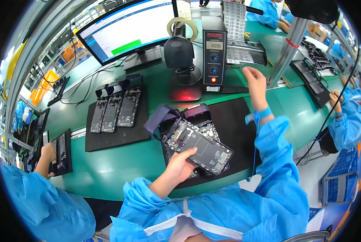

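My left hand (178, 167) grips an opened phone-shaped device (204, 149), its thumb on the top face. Circuit boards show on the device, and a dark purple loop-shaped part (161, 117) hangs off its far end. Under it, similar opened units (208, 128) rest on a black mat (236, 121), partly hidden. My right hand (254, 82) is raised beside the rack of printed label sheets (245, 52), with thumb and fingertips pinched together. Whatever may be between those fingertips is too small to make out. A blue band (259, 115) circles that wrist.
Three similar units (111, 111) lie on another black mat (120, 139) to the left. Behind stand a monitor (128, 28), a scanner on a stand (179, 52) glowing red, and a black control box (214, 56). Co-workers' hands (48, 154) (336, 100) work at both sides.
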{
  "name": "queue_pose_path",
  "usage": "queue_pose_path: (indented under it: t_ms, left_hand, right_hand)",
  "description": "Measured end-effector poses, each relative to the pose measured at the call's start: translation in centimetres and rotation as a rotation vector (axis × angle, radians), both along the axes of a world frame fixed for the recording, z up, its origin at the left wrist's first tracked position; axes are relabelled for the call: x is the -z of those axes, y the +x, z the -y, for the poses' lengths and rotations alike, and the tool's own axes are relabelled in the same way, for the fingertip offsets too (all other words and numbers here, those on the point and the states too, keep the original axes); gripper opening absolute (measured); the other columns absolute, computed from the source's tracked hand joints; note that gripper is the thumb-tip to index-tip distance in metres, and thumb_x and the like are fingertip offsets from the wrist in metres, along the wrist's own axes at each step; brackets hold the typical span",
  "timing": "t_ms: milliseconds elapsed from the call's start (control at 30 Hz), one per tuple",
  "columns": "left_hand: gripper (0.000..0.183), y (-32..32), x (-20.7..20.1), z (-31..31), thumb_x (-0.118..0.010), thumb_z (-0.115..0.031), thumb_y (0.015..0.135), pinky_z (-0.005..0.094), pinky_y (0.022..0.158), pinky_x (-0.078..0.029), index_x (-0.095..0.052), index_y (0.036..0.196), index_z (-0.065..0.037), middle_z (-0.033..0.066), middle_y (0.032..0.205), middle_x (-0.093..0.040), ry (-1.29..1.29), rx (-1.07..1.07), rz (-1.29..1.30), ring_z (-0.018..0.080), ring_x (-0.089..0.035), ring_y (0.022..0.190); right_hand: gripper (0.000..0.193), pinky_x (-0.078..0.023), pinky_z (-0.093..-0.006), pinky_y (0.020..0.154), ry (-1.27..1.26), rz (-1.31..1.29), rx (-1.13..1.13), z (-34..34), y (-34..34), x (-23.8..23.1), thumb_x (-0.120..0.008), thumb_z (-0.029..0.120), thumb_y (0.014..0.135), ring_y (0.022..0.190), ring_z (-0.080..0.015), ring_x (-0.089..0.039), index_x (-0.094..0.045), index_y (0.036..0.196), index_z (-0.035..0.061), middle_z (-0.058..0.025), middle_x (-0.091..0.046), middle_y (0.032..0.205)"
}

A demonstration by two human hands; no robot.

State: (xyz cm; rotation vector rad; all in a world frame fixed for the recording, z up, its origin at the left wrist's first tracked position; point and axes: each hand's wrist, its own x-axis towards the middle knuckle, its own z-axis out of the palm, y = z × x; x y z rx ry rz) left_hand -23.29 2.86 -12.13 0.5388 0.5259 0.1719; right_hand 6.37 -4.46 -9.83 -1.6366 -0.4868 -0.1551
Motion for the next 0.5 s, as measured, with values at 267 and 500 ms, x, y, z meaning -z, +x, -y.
queue_pose_path:
  t_ms: [267, 500]
  left_hand:
    - [0.030, -5.2, -0.1, -2.2, -0.050, 0.000, 0.078, 0.0439, 0.085, -0.041, -0.048, 0.107, 0.000, 0.0130, 0.104, -0.055, 0.071, -0.206, 0.029, 0.0270, -0.052, 0.098]
    - [0.032, -6.9, -0.8, -3.5, -0.050, 0.000, 0.077, 0.0412, 0.087, -0.041, -0.047, 0.109, 0.000, 0.0127, 0.106, -0.054, 0.083, -0.278, 0.072, 0.0261, -0.052, 0.099]
  right_hand:
    - [0.036, -0.035, -0.0222, 0.058, 0.134, -0.197, -0.064, -3.6, 3.3, 0.9, -0.065, 0.028, 0.075, 0.066, -0.0074, -0.045, -0.063, 0.087, -0.0063, -0.0006, -0.056, 0.070]
    - [0.018, -0.026, -0.0179, 0.044, 0.416, -0.434, -0.231, -6.7, -5.2, -0.4, -0.056, 0.018, 0.079, 0.051, -0.0021, -0.037, -0.062, 0.081, 0.0010, 0.0055, -0.048, 0.062]
